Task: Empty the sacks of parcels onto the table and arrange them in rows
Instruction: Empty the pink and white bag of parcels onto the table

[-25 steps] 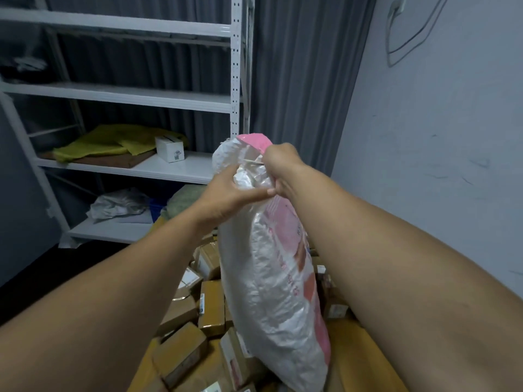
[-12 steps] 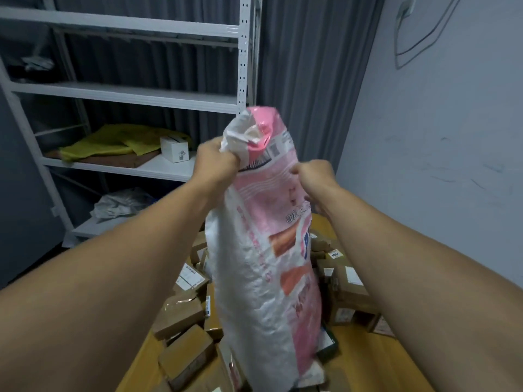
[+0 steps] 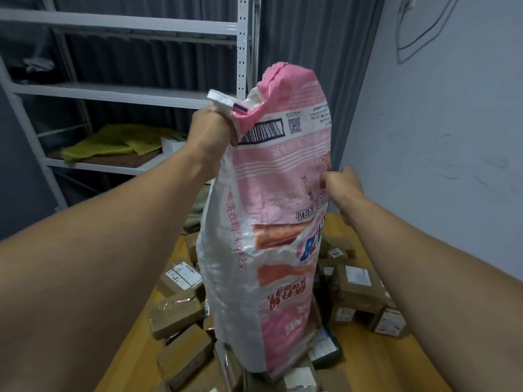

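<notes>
Clenching a corner in the left hand (image 3: pixel 212 131), holding the sack (image 3: pixel 268 222) upended, pinching its side lower down with the right hand (image 3: pixel 342 185); dangling mouth-down among parcels (image 3: pixel 175 312) heaped on the table (image 3: pixel 368 372) beneath both grips. Could slip the fist as weight shifts, or tip parcels off the edge.

A parcel storeroom is suggested by white metal shelving (image 3: pixel 158 94) at upper left, taped cardboard parcels (image 3: pixel 175 315) heaped on a wooden table (image 3: pixel 376 360) below, and bare walls
</notes>
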